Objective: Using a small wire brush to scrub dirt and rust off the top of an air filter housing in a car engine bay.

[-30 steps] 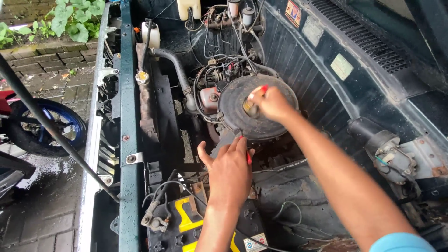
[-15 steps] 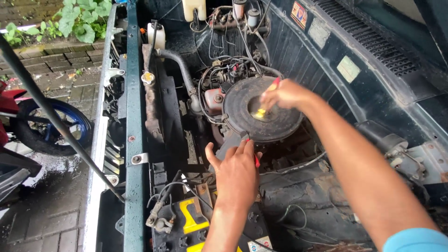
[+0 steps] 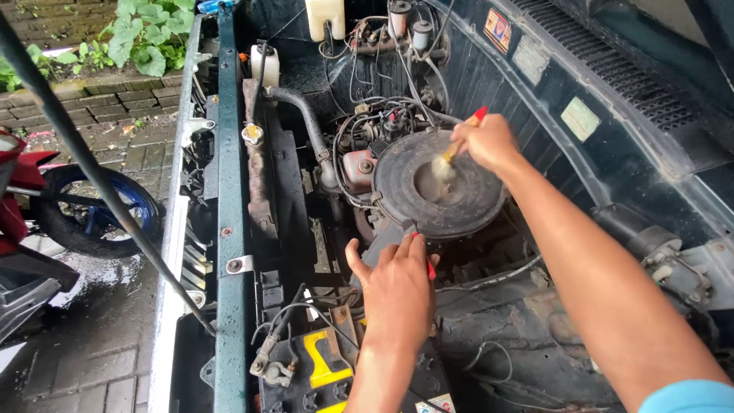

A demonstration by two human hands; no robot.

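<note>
At the far left I saw a red motorbike (image 3: 19,222) with a blue wheel (image 3: 92,210) parked on wet bricks (image 3: 99,344). Green plants (image 3: 145,34) grew behind it. A dark thin rod (image 3: 99,183) slanted down across that side to the front of the car.

Next came the green front bar (image 3: 227,191) of the open engine bay. Just inside it sat a small yellowish cap (image 3: 252,134), and a black hose (image 3: 306,126) bent down past it. Low down, near the bottom edge, was the battery (image 3: 329,375) with a yellow strap on it.

My left hand (image 3: 397,294) lay flat, fingers spread out, on the dark part just below the big round lid. Something small and red (image 3: 430,268) peeked out beside its fingers, but I could not tell if the hand held it.

In the middle sat the big round black lid (image 3: 440,183), dusty and grey. Wires (image 3: 382,122) curled behind it, and a white tank (image 3: 325,17) stood at the top.

My right hand (image 3: 487,143) was closed tight around a small brush (image 3: 451,157) with a red handle tip. The pale bristles touched the dip in the middle of the lid.

To the right was the dark inner wall of the car with stickers (image 3: 581,116) on it.
</note>
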